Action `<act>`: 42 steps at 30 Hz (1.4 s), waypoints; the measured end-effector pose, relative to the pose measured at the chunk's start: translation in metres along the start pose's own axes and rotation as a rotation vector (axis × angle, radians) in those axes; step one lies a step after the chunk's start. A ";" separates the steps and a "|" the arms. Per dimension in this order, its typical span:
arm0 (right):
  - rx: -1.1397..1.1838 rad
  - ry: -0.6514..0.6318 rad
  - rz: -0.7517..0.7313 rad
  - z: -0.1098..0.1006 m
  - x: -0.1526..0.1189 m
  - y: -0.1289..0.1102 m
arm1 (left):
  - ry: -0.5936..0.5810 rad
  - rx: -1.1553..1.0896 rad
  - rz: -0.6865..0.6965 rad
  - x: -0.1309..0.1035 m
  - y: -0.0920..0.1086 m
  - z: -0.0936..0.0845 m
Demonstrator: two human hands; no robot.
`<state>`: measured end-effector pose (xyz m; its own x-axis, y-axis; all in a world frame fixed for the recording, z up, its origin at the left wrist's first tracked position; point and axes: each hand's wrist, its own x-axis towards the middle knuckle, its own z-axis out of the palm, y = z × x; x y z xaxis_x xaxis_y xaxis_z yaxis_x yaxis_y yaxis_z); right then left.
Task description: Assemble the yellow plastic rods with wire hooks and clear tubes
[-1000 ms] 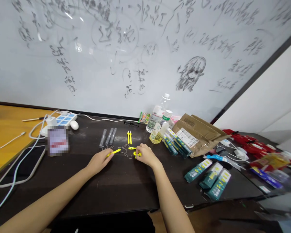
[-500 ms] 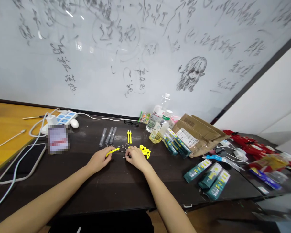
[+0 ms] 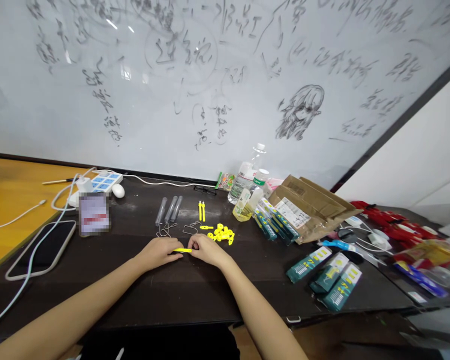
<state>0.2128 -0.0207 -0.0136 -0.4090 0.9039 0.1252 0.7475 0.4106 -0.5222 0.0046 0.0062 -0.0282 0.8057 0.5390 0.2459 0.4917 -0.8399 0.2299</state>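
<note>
1. Basically, our left hand (image 3: 158,252) pinches the yellow stick (image 3: 182,250), fingers nearly together on its left end; likely steadying it and leaving the right end to the other hand.
2. Our right hand (image 3: 209,250) bunches at that right end, fingers curled in; we can't tell if it grips.
3. So the stick lies crosswise between both sets of fingertips, over the dark table (image 3: 172,295).
4. Beyond: wire hooks (image 3: 190,232), clear tubes (image 3: 170,210), two yellow rods (image 3: 200,212); small yellow parts (image 3: 222,233) piled just beside our right hand. Grouped by kind, probably for easy picking.
</note>
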 end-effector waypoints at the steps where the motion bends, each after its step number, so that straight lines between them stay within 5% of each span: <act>1: -0.001 0.004 0.010 0.001 0.001 -0.001 | -0.002 0.014 -0.002 0.000 0.000 0.001; 9: 0.024 0.036 -0.006 0.006 0.003 0.002 | -0.002 0.051 -0.116 0.004 0.004 -0.004; 26: -0.032 -0.011 -0.074 -0.002 -0.002 -0.006 | -0.091 0.051 -0.030 0.002 0.008 -0.024; 42: -0.045 0.003 -0.101 -0.001 -0.003 -0.005 | 0.002 -0.021 -0.021 0.000 0.001 -0.011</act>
<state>0.2108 -0.0251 -0.0105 -0.4818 0.8580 0.1781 0.7253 0.5045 -0.4684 0.0014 0.0063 -0.0178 0.7946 0.5565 0.2427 0.5015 -0.8269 0.2545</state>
